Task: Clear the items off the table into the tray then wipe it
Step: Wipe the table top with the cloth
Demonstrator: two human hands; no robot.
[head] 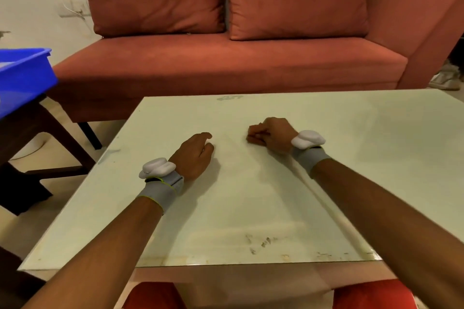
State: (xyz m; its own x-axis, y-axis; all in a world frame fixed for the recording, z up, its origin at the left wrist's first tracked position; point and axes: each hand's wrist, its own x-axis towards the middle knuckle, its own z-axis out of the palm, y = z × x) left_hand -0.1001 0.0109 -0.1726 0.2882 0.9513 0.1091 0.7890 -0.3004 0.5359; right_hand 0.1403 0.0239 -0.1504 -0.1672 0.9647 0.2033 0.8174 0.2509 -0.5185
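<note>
A pale green glass-topped table [251,208] fills the middle of the head view, with nothing lying on it but my hands. My left hand [194,153] rests on the top left of centre, fingers curled under and holding nothing. My right hand [270,134] rests a little farther back and to the right, fingers folded into a loose fist, nothing visible in it. Both wrists carry a grey band with a white device. The blue plastic tray [25,75] stands on a dark wooden side table at the far left, partly cut off by the frame.
A rust-red sofa [226,65] with two cushions stands just behind the table. The dark side table's legs [62,138] lie left of the table. Scuff marks [261,243] show near the table's front edge. My red-clad knees sit under the near edge.
</note>
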